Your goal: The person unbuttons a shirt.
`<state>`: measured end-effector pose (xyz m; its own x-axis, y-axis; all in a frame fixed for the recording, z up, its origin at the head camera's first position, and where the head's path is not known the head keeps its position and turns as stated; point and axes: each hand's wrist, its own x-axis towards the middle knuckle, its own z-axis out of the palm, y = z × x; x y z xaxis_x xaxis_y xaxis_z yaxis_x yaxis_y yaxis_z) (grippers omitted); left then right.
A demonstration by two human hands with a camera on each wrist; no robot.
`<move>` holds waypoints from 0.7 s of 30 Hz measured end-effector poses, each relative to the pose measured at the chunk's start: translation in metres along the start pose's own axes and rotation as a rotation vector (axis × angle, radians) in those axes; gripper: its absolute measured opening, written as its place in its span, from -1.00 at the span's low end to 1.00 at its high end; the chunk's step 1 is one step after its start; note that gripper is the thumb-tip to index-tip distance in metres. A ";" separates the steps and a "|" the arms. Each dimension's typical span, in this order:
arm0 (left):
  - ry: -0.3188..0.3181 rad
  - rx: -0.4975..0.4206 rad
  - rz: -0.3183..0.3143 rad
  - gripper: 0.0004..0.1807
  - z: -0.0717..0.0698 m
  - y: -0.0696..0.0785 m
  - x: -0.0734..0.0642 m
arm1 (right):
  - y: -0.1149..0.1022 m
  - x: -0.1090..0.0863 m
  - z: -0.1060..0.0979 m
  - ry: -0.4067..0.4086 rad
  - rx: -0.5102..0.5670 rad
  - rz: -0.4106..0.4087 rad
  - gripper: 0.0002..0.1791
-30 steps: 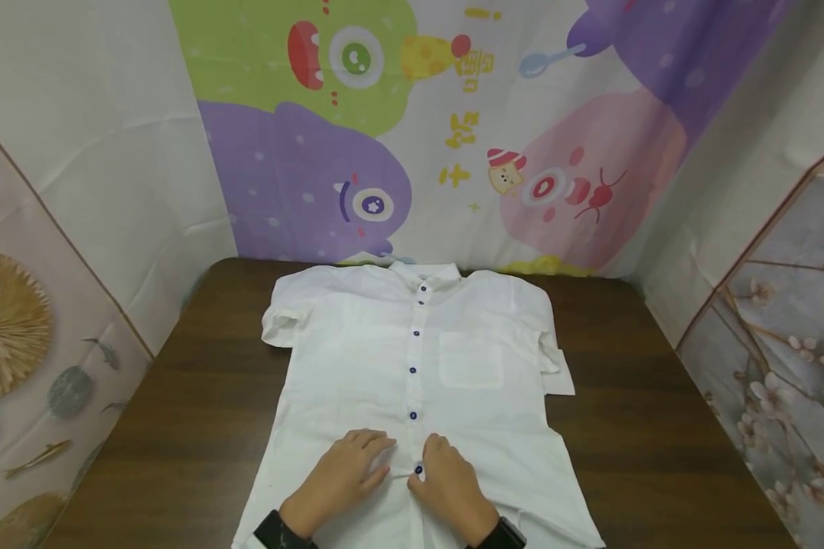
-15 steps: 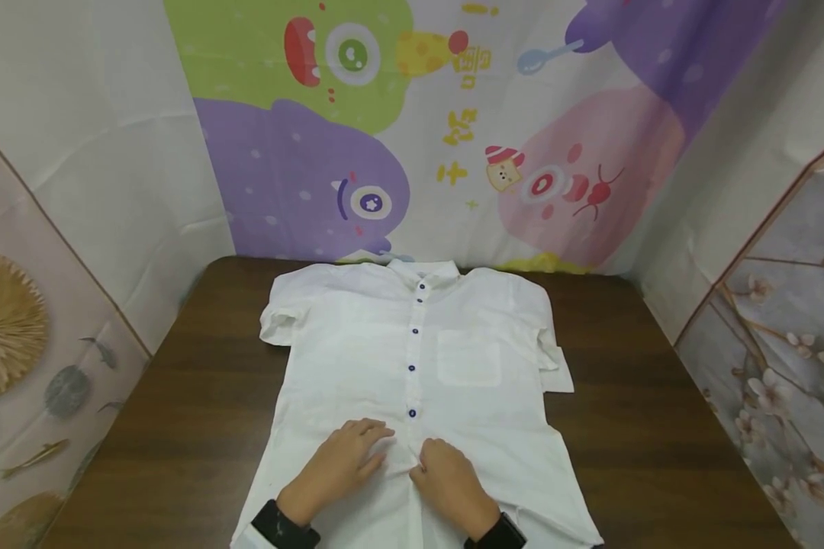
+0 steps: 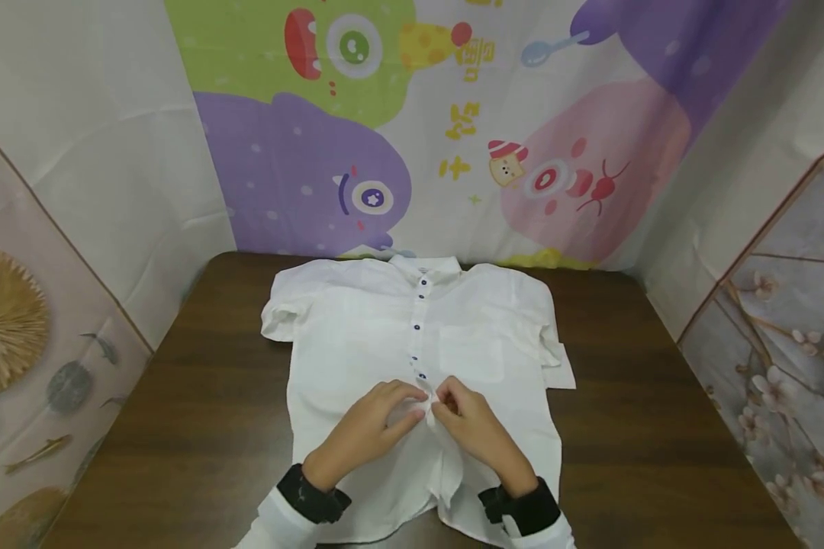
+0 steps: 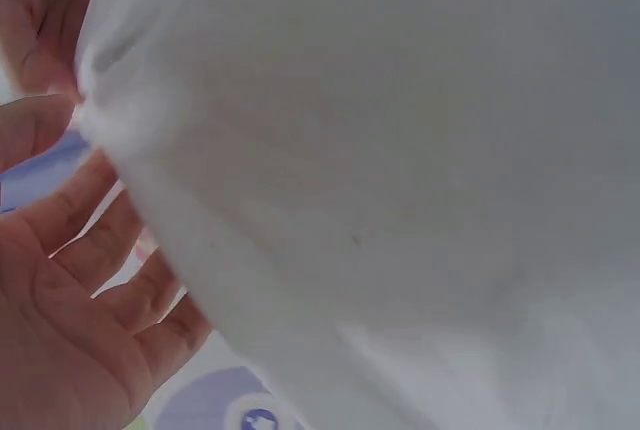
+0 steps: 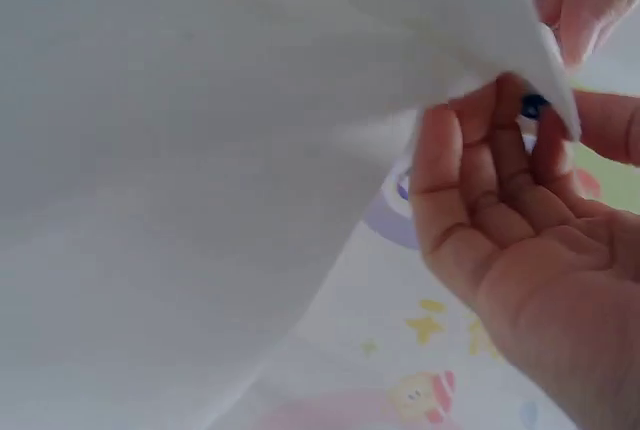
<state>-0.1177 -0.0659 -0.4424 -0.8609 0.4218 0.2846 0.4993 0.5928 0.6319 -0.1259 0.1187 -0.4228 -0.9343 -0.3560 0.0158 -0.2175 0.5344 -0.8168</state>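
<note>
At the far left of the head view, a pale panel point(image 3: 75, 305) bears a round tan disc point(image 3: 7, 324), and beyond it the dark brown table point(image 3: 199, 412) begins. A white short-sleeved shirt point(image 3: 364, 351) lies front up on the table, its collar point(image 3: 446, 267) near the far edge and its hem toward the person. Over its lower middle the left hand point(image 3: 367, 425) comes in, a black band point(image 3: 312, 496) round its wrist; thumb and forefinger pinch the shirt's front edge, while the other fingers reach out along the cloth behind. Dark buttons point(image 3: 416, 327) run down the centre, and a cartoon-printed hanging point(image 3: 446, 221) stands behind the table. Just beside the left hand, the right hand point(image 3: 477, 425) has its fingers curled and pinches the same edge between thumb and fingertips — a dark blue button point(image 5: 533, 107) shows there in the right wrist view. The cloth between the hands is drawn up in a peak. Farther right come the chest pocket point(image 3: 477, 352), the other short sleeve point(image 3: 556, 364) and a grey panel point(image 3: 796, 305) printed with blossoms.
</note>
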 end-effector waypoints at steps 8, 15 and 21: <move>0.183 -0.193 0.057 -0.65 -0.014 0.023 0.039 | -0.025 0.017 -0.032 0.125 0.191 -0.163 -0.93; 0.276 -0.178 0.084 -0.70 -0.013 0.035 0.048 | -0.024 0.012 -0.040 0.130 0.290 -0.236 -0.89; 0.278 -0.119 0.067 -0.81 -0.007 0.038 0.045 | -0.020 0.008 -0.034 0.185 0.195 -0.196 -0.91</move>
<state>-0.1380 -0.0298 -0.4006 -0.8282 0.2438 0.5047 0.5553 0.4782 0.6803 -0.1384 0.1313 -0.3872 -0.9193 -0.2832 0.2733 -0.3567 0.3067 -0.8824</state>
